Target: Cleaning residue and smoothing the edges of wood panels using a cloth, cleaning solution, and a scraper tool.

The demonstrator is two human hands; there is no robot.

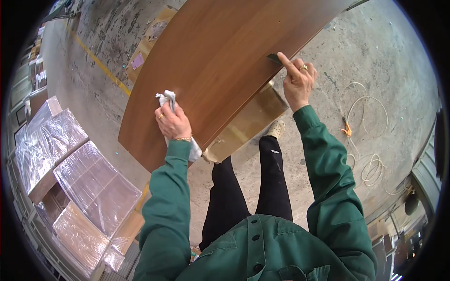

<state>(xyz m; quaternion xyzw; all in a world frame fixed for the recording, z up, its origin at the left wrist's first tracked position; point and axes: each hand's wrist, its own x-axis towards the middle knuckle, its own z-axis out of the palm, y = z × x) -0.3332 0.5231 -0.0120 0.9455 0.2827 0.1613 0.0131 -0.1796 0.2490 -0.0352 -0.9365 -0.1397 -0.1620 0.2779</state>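
i'm handling a brown panel [211, 61] with my left fingers [164, 111] and right fingers [287, 64]; it's lying beneath both and reaching well beyond them.

doing this well, i'd say, is meaning light, even pressure. the white cloth [167, 98] should be lying flat and folded, not bunching, so it isn't leaving streaks. the dark green piece [273, 58] should be sitting flat near the long edge, not digging a corner into the finish. i'd be following the grain and watching that edge for chips. the panel is resting over a cardboard carton [255, 117], showing between my two sets of fingers and closer to me, so leaning hard past it is probably risking a tilt.

left fingers: closing around the cloth, gathering it on the panel, with some white cloth showing under my wrist.

right fingers: index stretching out, tip at the green piece, the rest curling in. can't tell if the thumb is pinching or the index is only pressing. that piece is sitting just beyond the index tip; the cloth is well apart from it.
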